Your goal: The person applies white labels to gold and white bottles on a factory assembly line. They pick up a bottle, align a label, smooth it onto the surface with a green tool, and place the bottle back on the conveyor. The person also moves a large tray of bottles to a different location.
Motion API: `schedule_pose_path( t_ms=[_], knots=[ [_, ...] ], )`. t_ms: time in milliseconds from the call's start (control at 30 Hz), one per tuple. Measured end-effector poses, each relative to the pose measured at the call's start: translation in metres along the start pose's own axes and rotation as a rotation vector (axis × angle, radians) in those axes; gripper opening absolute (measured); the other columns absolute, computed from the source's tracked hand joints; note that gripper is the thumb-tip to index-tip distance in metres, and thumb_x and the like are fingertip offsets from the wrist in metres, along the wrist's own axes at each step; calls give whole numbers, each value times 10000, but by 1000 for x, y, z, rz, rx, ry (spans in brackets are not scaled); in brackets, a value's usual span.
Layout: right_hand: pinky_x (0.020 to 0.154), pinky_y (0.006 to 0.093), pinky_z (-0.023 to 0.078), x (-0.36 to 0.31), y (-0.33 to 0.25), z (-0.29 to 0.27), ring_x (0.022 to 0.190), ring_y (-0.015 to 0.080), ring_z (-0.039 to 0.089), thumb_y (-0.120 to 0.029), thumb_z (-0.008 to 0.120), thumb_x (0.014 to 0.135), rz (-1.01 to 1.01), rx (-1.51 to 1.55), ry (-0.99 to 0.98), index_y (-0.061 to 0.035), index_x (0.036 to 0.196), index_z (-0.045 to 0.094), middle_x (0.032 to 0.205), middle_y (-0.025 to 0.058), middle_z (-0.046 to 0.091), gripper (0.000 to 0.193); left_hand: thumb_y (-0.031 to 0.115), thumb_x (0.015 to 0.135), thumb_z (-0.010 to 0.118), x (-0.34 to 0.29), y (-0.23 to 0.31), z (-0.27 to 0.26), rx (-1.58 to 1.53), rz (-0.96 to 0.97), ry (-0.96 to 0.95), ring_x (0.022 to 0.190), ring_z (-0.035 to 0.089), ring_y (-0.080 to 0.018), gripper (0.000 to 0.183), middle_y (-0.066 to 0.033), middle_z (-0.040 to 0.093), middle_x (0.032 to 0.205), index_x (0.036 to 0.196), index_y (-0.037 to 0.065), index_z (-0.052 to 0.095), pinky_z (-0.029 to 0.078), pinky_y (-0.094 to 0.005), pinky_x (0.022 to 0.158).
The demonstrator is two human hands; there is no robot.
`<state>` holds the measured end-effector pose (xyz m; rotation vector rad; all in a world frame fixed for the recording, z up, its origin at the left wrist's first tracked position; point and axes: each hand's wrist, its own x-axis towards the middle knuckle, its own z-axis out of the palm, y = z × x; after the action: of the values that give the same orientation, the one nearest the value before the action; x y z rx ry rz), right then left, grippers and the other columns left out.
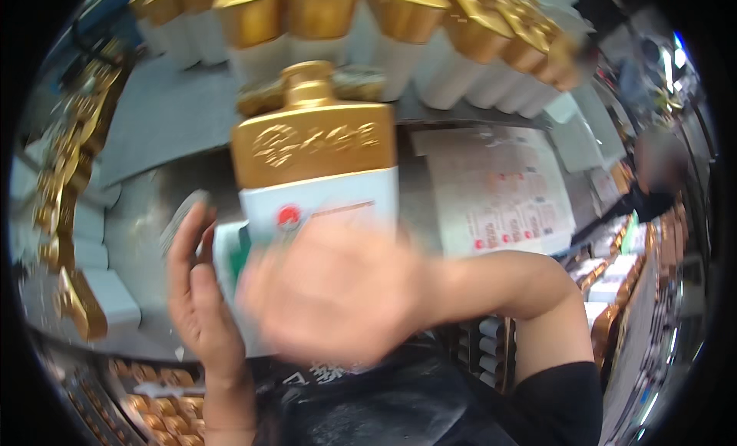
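Note:
A flat white bottle (318, 196) with an embossed gold shoulder and neck is in front of me, its neck pointing away. My right hand (338, 281) is smeared by motion over the bottle's lower half and hides it. Its fingers do not show clearly, so I cannot tell whether they grip anything. My left hand (199, 285) is open to the left of the bottle, thumb and fingers apart, with a grey striped covering on one fingertip. Between the hands, a white and green piece (236, 254) shows in part; its kind is unclear.
White bottles with gold tops (318, 24) stand in a row along the far side; more (84, 300) line the left. A printed label sheet (499, 193) lies on the metal table (146, 216) at right. Another person (656, 170) is at far right. Gold-topped items (165, 415) sit lower left.

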<state>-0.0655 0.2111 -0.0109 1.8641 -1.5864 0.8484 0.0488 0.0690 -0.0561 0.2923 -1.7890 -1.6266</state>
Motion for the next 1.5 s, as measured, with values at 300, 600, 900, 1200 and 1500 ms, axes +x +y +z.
schedule_pose_path(
  t_ms=[300, 600, 900, 1200, 1500],
  knots=[
    [519, 287, 426, -18, -25, 7, 598, 183, 518, -145, 619, 613, -9, 71, 30, 4, 771, 568, 690, 48, 504, 222, 202, 998, 329, 0, -11, -9, -29, -21, 46, 1300, 385, -258, 458, -169, 373, 1431, 1359, -79, 353, 278, -385, 1111],
    [715, 338, 510, -78, -59, -72, 811, 240, 626, -154, 671, 831, 624, 590, -145, -42, 1011, 618, 879, 79, 635, 219, 184, 995, 319, 4, -8, 2, -23, -2, -58, 1286, 400, -247, 453, -163, 380, 1426, 1372, -63, 355, 282, -378, 1106],
    [687, 331, 487, -216, 46, -144, 749, 247, 637, -241, 524, 911, 1370, -162, -271, -89, 1017, 679, 777, 121, 672, 241, 154, 988, 324, 10, -10, 3, 115, -35, -27, 1239, 454, -243, 424, -168, 441, 1374, 1355, -47, 397, 338, -372, 1069],
    [695, 388, 518, -232, 141, -102, 834, 323, 631, -160, 489, 884, 1032, -588, -794, -255, 1250, 585, 881, 119, 631, 390, 147, 990, 341, 20, -3, 10, 214, -62, 47, 1223, 474, -240, 413, -183, 473, 1336, 1351, -46, 399, 360, -359, 1046],
    [750, 411, 502, -220, 139, -155, 850, 327, 623, -147, 512, 860, 1035, -107, -804, -200, 1192, 630, 913, 162, 639, 356, 129, 997, 372, 27, -12, -1, 236, -156, 167, 1129, 536, -170, 371, -140, 523, 1275, 1328, -28, 430, 428, -304, 961]
  ],
)
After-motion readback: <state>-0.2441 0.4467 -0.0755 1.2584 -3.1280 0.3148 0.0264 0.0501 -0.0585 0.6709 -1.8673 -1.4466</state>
